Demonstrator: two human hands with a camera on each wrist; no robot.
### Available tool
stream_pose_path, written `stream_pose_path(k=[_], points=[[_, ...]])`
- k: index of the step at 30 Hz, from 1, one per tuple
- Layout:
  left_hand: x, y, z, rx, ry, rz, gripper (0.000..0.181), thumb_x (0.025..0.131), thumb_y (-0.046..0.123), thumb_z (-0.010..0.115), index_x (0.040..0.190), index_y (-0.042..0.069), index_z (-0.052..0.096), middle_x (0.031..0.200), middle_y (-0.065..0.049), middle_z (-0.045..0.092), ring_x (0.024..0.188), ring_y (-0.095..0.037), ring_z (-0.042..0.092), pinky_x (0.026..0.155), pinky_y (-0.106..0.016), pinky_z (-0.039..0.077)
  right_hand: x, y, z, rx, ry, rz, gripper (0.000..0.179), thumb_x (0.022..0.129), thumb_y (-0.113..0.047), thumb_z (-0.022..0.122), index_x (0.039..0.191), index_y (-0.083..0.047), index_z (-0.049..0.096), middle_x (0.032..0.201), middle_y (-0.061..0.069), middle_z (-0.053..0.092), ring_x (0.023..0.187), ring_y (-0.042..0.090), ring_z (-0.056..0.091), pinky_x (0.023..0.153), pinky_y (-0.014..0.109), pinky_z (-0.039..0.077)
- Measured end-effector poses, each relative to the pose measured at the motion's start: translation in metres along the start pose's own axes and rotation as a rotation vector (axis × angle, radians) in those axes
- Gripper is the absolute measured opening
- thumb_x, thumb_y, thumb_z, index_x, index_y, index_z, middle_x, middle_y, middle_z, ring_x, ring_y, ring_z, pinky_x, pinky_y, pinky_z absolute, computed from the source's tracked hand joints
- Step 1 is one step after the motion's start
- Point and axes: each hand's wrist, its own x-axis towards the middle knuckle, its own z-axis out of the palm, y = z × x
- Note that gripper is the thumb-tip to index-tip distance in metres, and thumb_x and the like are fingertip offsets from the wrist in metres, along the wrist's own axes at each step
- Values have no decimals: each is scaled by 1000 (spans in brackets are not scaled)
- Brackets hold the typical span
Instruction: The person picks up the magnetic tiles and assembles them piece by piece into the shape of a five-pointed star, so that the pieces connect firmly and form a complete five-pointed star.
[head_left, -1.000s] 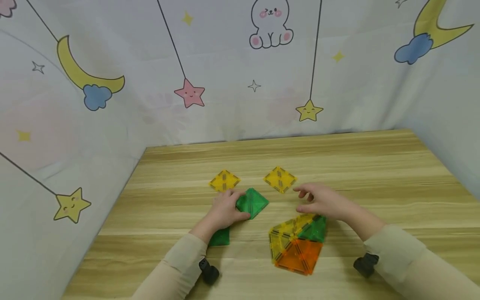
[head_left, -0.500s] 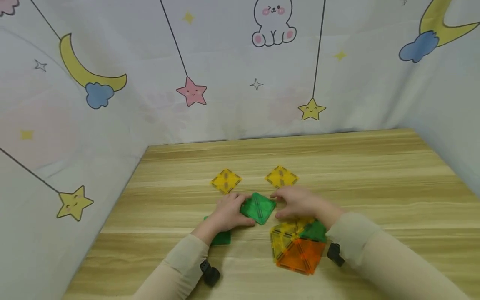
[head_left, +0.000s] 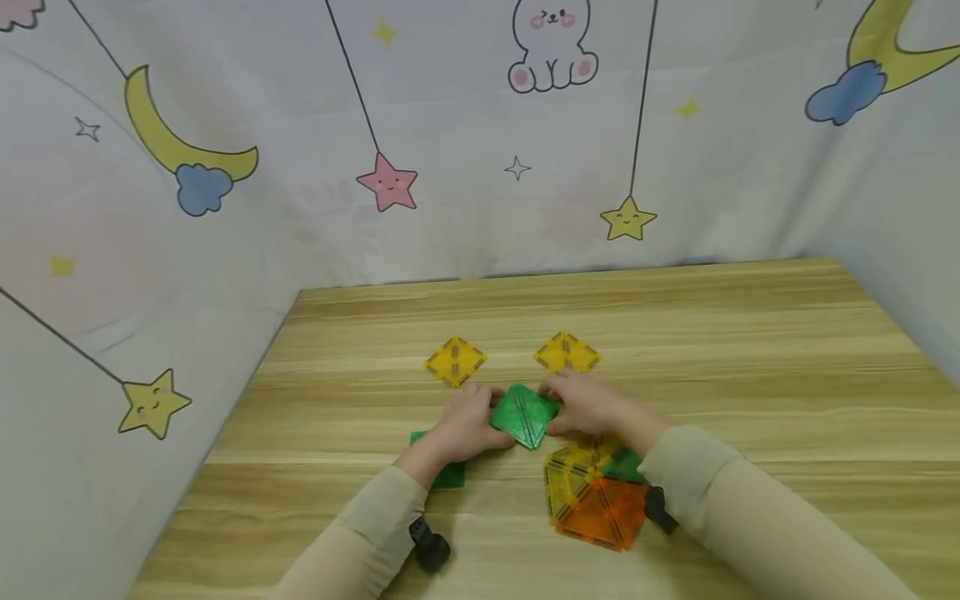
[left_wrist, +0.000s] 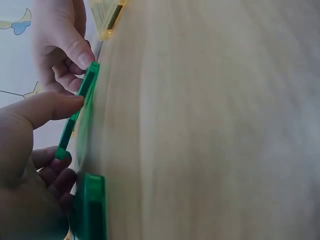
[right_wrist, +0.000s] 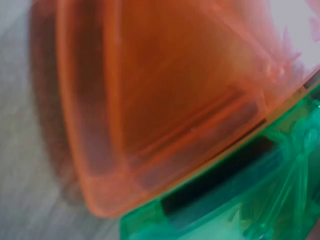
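Note:
Two green triangular magnetic tiles (head_left: 522, 415) join along a seam into a diamond, tilted between my hands. My left hand (head_left: 467, 423) pinches the left side; in the left wrist view its thumb (left_wrist: 60, 106) lies on the tile edge, fingers beneath. At the opposite corner my right hand (head_left: 588, 404) pinches with thumb and fingers. Below my right hand lies a many-sided panel of yellow, green and orange magnetic tiles (head_left: 600, 510), partly covered by the right forearm. Its orange tile (right_wrist: 180, 80) and green tile (right_wrist: 210, 200) fill the right wrist view.
Two yellow tile diamonds lie behind the hands, a left yellow diamond (head_left: 455, 362) and a right yellow diamond (head_left: 564, 352). A green tile (head_left: 450, 476) lies partly under the left wrist. A printed cloth (head_left: 450, 233) borders the wooden table (head_left: 712, 333) behind.
My right hand has come in from the right and taken hold of the green diamond's right corner. The diamond has shifted a little right and toward me, and turned, with my left hand.

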Motion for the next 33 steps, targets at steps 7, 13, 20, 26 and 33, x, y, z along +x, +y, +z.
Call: stream_pose_path(k=[7, 13, 20, 26, 33], points=[[5, 5, 2, -286, -102, -25, 65, 83, 13, 65, 137, 8, 30, 112, -11, 54, 92, -18, 54, 82, -37, 44, -4, 6, -5, 288, 17, -15, 25, 92, -14, 60, 113, -4, 50, 107, 10, 56, 100, 25, 54, 86, 41, 44], [7, 10, 3, -518, -72, -39, 42, 93, 10, 54, 132, 11, 36, 88, -7, 53, 70, -17, 46, 65, -30, 39, -9, 13, -16, 542, 17, -10, 18, 96, -10, 53, 112, -2, 52, 102, 11, 60, 94, 23, 56, 78, 37, 46], [6, 16, 5, -750, -185, -4, 37, 94, 1, 52, 128, 1, 37, 87, -7, 58, 74, -14, 57, 72, -31, 49, -17, 24, -27, 593, -104, -8, 15, 95, -8, 54, 108, 0, 52, 97, 11, 59, 85, 21, 54, 72, 34, 44], [7, 19, 14, -779, -221, 21, 37, 92, -1, 54, 125, -1, 35, 91, -9, 62, 78, -12, 59, 73, -28, 47, -20, 27, -30, 523, -161, -1, 14, 95, -5, 52, 108, -1, 53, 96, 10, 59, 86, 20, 53, 72, 33, 44], [7, 25, 24, -595, -204, -2, 39, 90, 12, 63, 120, 8, 39, 98, -4, 65, 87, -14, 60, 75, -29, 45, -24, 27, -30, 397, -199, 5, 13, 95, -9, 53, 108, -5, 56, 101, 5, 60, 94, 18, 55, 82, 36, 45]])
